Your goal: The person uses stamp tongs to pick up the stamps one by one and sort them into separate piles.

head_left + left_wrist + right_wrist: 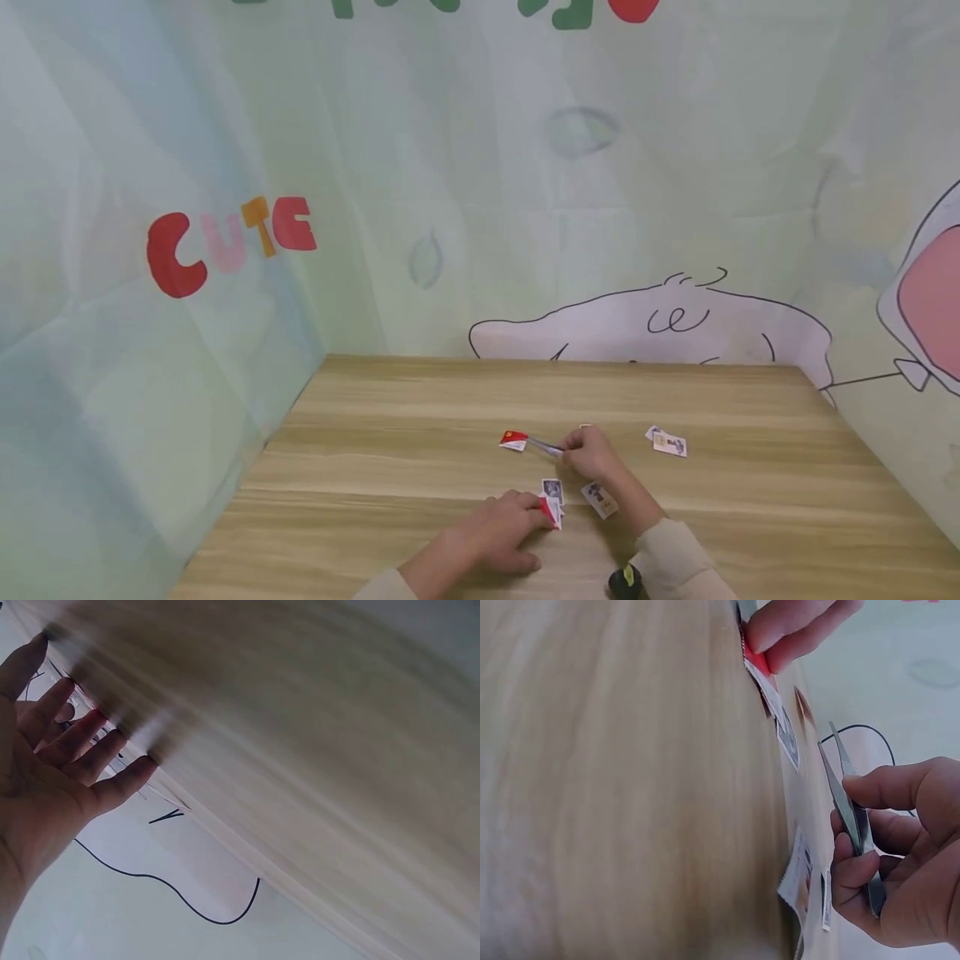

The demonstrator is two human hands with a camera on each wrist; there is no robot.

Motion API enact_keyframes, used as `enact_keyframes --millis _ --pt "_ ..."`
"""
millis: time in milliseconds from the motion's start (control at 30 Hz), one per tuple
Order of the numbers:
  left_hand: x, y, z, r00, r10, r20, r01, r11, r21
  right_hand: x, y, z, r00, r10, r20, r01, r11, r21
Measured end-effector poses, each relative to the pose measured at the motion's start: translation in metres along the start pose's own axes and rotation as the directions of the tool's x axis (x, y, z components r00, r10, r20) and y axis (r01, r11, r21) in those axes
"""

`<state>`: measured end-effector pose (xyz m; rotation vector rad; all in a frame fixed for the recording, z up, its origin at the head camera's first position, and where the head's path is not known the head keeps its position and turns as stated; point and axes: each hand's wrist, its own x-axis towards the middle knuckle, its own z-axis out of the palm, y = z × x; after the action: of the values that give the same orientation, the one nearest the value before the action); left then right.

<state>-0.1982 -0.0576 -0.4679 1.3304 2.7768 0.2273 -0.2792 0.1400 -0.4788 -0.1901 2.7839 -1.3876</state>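
Observation:
My right hand (590,452) holds a pair of metal tweezers (849,799) between thumb and fingers. Their tips stand apart with nothing between them, and in the head view they point left to a red-and-white postage stamp (513,441). My left hand (501,531) reaches over the table with fingers extended, fingertips down on the wood. Its fingers lie on another red-and-white stamp (551,512), partly covering it. Just beyond that one is a stamp with a dark picture (552,489). Below my right wrist rests a pale stamp with a small figure (599,500).
Two overlapping stamps (669,442) lie farther right on the wooden table (375,467). A round black object with a yellow part (625,582) is by the right sleeve at the near edge. Behind the table hangs a printed cloth backdrop (450,167).

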Motion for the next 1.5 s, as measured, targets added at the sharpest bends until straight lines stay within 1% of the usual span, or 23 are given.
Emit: enact_keyframes --millis 133,300,467,567,767,867,1067,1167,1300,1400,1500 --pt "0.000 -0.001 0.001 1.000 0.001 -0.015 0.000 1.000 0.011 -0.001 -0.002 -0.003 1.000 -0.004 -0.014 0.004 0.999 -0.037" --pt "0.000 -0.001 0.002 1.000 -0.001 -0.026 0.001 1.000 0.009 0.002 -0.004 -0.001 1.000 -0.026 -0.011 0.025 0.997 -0.079" --pt "-0.001 -0.001 0.001 1.000 0.006 -0.004 -0.006 1.000 -0.011 0.006 -0.006 0.002 0.997 -0.080 -0.016 0.078 0.988 -0.135" --pt "-0.001 -0.001 0.001 1.000 -0.002 0.012 0.002 1.000 -0.021 0.008 -0.007 0.003 0.994 -0.110 -0.028 0.103 0.980 -0.173" --pt "0.001 0.000 0.002 1.000 -0.009 0.011 0.009 1.000 -0.004 0.011 -0.009 0.000 0.994 -0.092 -0.066 0.076 0.974 -0.211" --pt "0.001 0.000 0.002 1.000 -0.006 0.011 0.006 1.000 0.002 0.012 -0.008 -0.001 0.993 -0.087 -0.076 0.071 0.978 -0.197" --pt "-0.001 0.002 0.001 1.000 -0.014 0.021 0.014 1.000 -0.003 0.008 -0.005 -0.005 0.995 -0.059 -0.080 0.049 0.990 -0.129" --pt "-0.001 0.002 0.000 0.999 -0.026 0.048 0.028 0.999 -0.037 0.005 -0.002 -0.008 0.994 -0.067 -0.083 0.055 0.990 -0.130" --pt "-0.001 0.002 0.000 0.996 -0.040 0.083 0.047 0.996 -0.082 0.000 0.004 -0.012 0.993 -0.053 -0.102 0.045 0.995 -0.084" --pt "0.000 0.002 0.000 0.996 -0.041 0.082 0.048 0.996 -0.080 -0.005 0.007 -0.013 0.994 -0.049 -0.098 0.045 0.998 -0.045" --pt "-0.001 0.002 0.000 0.997 -0.037 0.070 0.041 0.997 -0.062 -0.012 0.009 -0.014 0.994 -0.060 -0.088 0.056 0.997 -0.045"
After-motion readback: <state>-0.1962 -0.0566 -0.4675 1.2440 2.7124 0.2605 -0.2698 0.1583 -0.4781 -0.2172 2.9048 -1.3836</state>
